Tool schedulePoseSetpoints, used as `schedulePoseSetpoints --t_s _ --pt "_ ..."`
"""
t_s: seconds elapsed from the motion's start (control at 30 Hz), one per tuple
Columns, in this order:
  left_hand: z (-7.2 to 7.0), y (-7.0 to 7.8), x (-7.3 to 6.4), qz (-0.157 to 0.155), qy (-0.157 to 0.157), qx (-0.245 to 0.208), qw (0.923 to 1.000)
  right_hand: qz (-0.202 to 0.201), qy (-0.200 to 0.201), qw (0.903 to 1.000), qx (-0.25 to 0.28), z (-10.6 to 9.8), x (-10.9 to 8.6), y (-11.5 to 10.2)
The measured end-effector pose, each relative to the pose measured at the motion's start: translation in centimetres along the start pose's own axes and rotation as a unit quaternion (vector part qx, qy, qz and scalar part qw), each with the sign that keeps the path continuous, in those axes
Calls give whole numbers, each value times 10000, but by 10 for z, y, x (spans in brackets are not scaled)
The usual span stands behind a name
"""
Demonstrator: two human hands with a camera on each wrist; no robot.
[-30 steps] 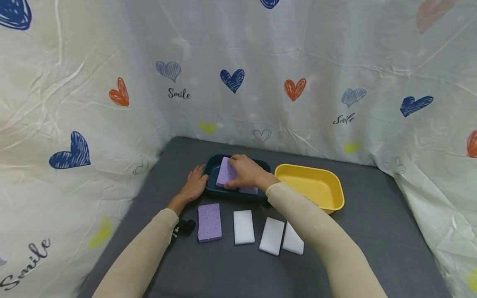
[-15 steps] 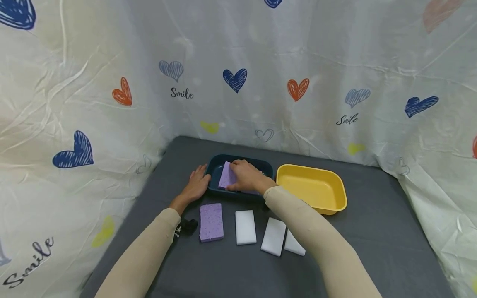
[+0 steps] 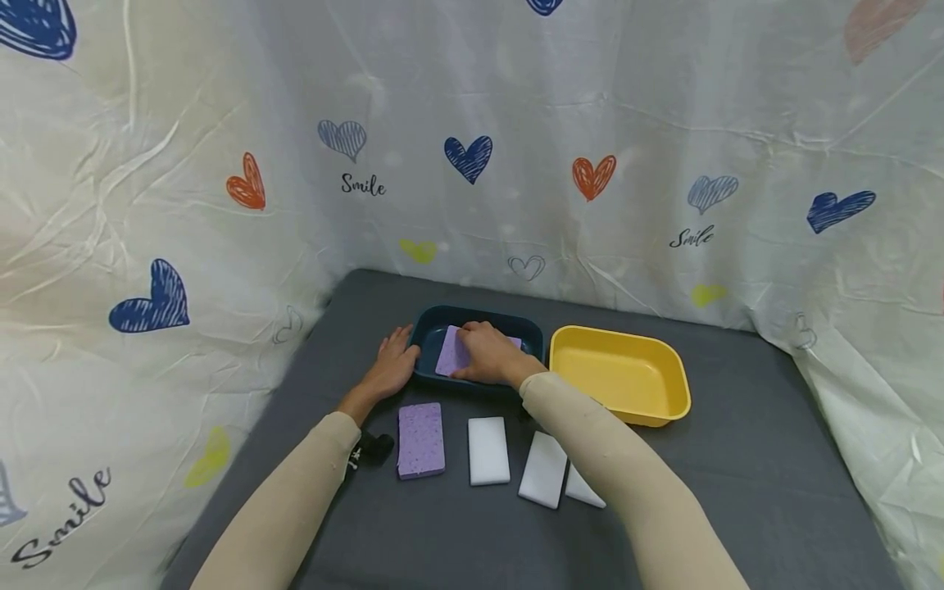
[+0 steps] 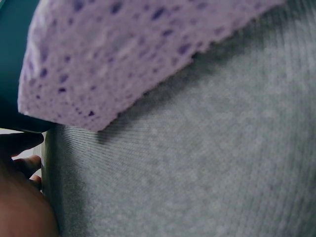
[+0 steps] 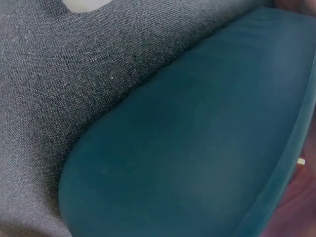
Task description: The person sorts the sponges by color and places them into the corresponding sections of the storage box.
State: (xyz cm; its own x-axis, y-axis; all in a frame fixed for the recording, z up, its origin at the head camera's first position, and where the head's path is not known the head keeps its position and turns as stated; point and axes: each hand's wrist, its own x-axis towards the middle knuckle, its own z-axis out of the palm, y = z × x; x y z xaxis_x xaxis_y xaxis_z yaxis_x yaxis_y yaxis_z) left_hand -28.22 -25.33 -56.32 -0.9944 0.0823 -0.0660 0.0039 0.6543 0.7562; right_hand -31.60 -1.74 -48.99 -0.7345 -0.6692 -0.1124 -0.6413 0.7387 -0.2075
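Observation:
In the head view my right hand (image 3: 487,352) reaches into a dark teal tray (image 3: 435,313) and grips a purple sponge (image 3: 451,352) at the tray's left part. A bit of purple sponge (image 3: 515,342) shows beyond that hand. My left hand (image 3: 392,362) touches the tray's left end with fingers extended; in the left wrist view its fingers (image 4: 27,165) lie beside the tray. Another purple sponge (image 3: 421,440) rests on the grey cloth in front, filling the top of the left wrist view. The tray's outer wall (image 5: 187,133) dominates the right wrist view.
A yellow tray (image 3: 619,373) stands just right of the teal one. White sponge blocks (image 3: 489,451) (image 3: 543,469) (image 3: 583,489) lie in front, the rightmost partly behind my right sleeve. A curtain printed with hearts surrounds the table's back and left side.
My right hand has lowered the purple sponge deeper into the teal tray. My left hand stays at the tray's left end. The head view has shifted slightly.

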Motion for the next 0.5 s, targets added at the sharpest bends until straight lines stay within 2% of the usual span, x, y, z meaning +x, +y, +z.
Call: schedulePoseSetpoints --t_s 0.5 --pt "1 -5 3 107 35 -73 9999 -137 4 9998 146 -4 -5 4"
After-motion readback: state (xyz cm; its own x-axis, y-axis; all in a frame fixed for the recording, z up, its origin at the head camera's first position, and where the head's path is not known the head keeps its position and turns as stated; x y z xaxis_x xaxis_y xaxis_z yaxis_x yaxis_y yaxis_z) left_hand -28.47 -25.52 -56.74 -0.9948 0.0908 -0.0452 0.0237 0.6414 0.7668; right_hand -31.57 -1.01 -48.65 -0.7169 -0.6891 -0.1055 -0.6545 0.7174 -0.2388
